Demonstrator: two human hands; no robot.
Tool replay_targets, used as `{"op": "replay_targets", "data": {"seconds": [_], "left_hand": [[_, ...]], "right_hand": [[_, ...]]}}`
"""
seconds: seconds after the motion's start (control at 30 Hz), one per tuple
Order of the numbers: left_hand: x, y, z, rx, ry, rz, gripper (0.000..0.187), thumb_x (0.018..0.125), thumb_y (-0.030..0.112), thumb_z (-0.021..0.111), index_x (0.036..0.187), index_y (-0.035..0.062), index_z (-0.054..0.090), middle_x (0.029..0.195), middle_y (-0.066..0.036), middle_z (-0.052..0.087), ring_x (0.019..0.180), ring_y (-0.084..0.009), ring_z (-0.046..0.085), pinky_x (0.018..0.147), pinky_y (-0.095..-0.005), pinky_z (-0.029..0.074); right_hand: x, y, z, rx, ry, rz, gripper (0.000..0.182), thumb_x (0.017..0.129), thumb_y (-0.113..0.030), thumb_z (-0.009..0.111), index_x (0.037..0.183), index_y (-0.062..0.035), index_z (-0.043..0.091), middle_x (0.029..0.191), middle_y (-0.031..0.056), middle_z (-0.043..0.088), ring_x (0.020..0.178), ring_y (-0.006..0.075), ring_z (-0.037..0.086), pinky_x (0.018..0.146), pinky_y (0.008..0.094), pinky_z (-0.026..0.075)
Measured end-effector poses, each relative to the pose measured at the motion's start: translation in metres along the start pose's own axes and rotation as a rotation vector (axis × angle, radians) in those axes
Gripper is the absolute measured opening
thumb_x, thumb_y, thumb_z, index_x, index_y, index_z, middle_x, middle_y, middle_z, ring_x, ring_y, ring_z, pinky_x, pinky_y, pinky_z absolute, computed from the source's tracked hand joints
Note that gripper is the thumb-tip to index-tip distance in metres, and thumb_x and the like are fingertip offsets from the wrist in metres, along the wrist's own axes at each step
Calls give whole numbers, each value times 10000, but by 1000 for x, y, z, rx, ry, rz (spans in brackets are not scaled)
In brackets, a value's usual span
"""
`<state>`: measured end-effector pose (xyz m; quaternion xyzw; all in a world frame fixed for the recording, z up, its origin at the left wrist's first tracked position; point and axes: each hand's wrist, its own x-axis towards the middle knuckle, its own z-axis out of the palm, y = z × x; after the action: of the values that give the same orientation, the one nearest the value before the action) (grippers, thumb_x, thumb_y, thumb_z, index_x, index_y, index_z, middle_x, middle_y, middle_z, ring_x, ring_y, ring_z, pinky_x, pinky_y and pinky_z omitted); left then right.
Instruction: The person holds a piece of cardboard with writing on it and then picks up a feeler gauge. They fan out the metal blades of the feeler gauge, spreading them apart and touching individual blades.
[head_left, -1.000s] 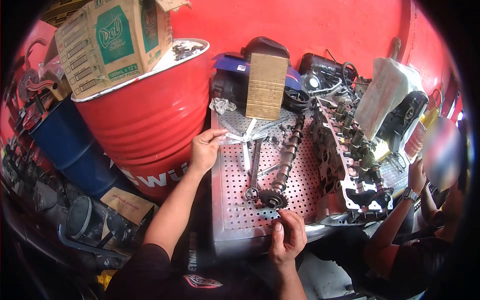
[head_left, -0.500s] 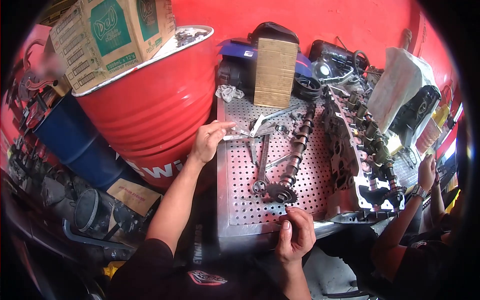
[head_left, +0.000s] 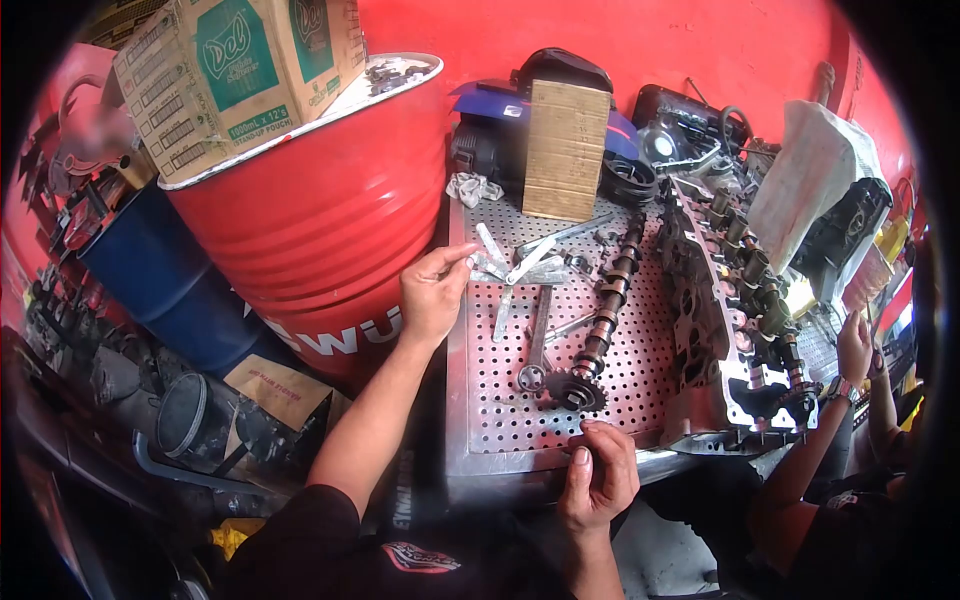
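Observation:
My left hand (head_left: pixel 436 296) is at the table's left edge, thumb and forefinger pinched on the near end of a feeler gauge (head_left: pixel 530 262). Its thin metal blades are fanned out in several directions above the perforated table top. My right hand (head_left: pixel 600 478) is at the front edge, fingers curled toward the thumb; whatever they may hold is too small to make out. Just beyond it lies a camshaft (head_left: pixel 603 325) with a toothed sprocket (head_left: pixel 578 390) at its near end. A wrench (head_left: pixel 541 335) with a round head rests left of the camshaft.
A cylinder head (head_left: pixel 705 330) occupies the table's right side. Cardboard (head_left: pixel 566 150) stands at the back beside a crumpled rag (head_left: pixel 473 188). A red drum (head_left: pixel 330 220) bearing a carton (head_left: pixel 240 75) is at left. Another person's hand (head_left: pixel 854 348) shows at far right.
The feeler gauge's blades have shifted, with one now pointing up and away near my left fingertips. My right hand stays curled at the table edge. The whole view has moved slightly.

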<state>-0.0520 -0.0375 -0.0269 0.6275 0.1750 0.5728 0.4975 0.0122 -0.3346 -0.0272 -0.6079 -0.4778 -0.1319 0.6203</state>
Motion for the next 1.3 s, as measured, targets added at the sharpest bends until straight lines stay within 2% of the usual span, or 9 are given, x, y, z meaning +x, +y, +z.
{"op": "replay_targets", "data": {"seconds": [0.27, 0.57, 0.7, 0.8, 0.9, 0.93, 1.13, 1.23, 1.3], "left_hand": [[-13, 34, -2, -57, 160, 180, 225, 914, -115, 565, 1091, -54, 690, 994, -96, 719, 829, -73, 630, 752, -197, 494], [-28, 69, -21, -63, 263, 75, 217, 923, -98, 572, 1111, -73, 679, 1006, -106, 720, 841, -72, 640, 741, -188, 500], [-36, 90, -20, -49, 276, 110, 222, 927, -95, 573, 1119, -68, 680, 1012, -93, 715, 817, -50, 605, 708, -180, 479], [-45, 108, -16, -57, 269, 121, 220, 935, -86, 575, 1128, -64, 679, 1013, -101, 716, 827, -58, 615, 724, -184, 487], [-52, 118, -14, -21, 239, 73, 202, 927, -66, 598, 1112, -60, 678, 1029, -164, 722, 917, -175, 698, 813, -278, 565], [-53, 116, -15, -6, 220, 95, 241, 929, -64, 596, 1164, -57, 649, 1029, -163, 721, 909, -169, 696, 798, -278, 567], [-55, 108, -13, -32, 137, 203, 592, 939, -40, 596, 1468, -22, 330, 995, -148, 704, 822, -162, 690, 729, -272, 580], [-60, 100, -33, -164, 46, -119, 519, 939, -31, 605, 1410, -27, 387, 959, -154, 699, 800, -179, 694, 689, -288, 590], [-60, 99, -34, -213, 93, -107, 465, 934, -37, 605, 1362, -28, 423, 934, -163, 694, 783, -205, 701, 651, -313, 595]], "right_hand": [[3, -1, 0, 10, -4, -12, 220, 848, 1, 632, 1059, 61, 628, 1003, 206, 680, 864, 294, 666, 778, 350, 541], [5, -27, 26, 232, -164, 168, 309, 886, -1, 644, 1186, 60, 602, 1045, 182, 680, 958, 280, 677, 854, 350, 539], [32, -48, 77, 749, -207, 594, 434, 996, -68, 563, 1389, 78, 448, 1251, 169, 600, 1022, 197, 655, 895, 320, 548], [53, -34, 96, 878, -296, 847, 386, 1008, -71, 553, 1355, 81, 480, 1164, 156, 640, 923, 163, 658, 804, 280, 558], [64, -23, 97, 908, -510, 963, 323, 1015, -60, 542, 1308, 73, 514, 1056, 138, 675, 833, 126, 641, 727, 247, 540], [67, -33, 95, 866, -458, 960, 229, 1018, -52, 536, 1215, 64, 553, 943, 109, 680, 767, 103, 611, 691, 225, 510], [57, -34, 100, 907, -368, 815, 119, 1027, -54, 520, 1099, 39, 533, 879, 59, 616, 744, 90, 545, 700, 228, 484], [54, -33, 102, 881, -353, 756, 117, 1033, -55, 504, 1109, 33, 523, 887, 49, 603, 758, 90, 537, 716, 229, 481], [51, -28, 104, 852, -423, 745, 157, 1033, -77, 516, 1147, 30, 526, 951, 67, 629, 793, 90, 560, 732, 229, 487]]}}
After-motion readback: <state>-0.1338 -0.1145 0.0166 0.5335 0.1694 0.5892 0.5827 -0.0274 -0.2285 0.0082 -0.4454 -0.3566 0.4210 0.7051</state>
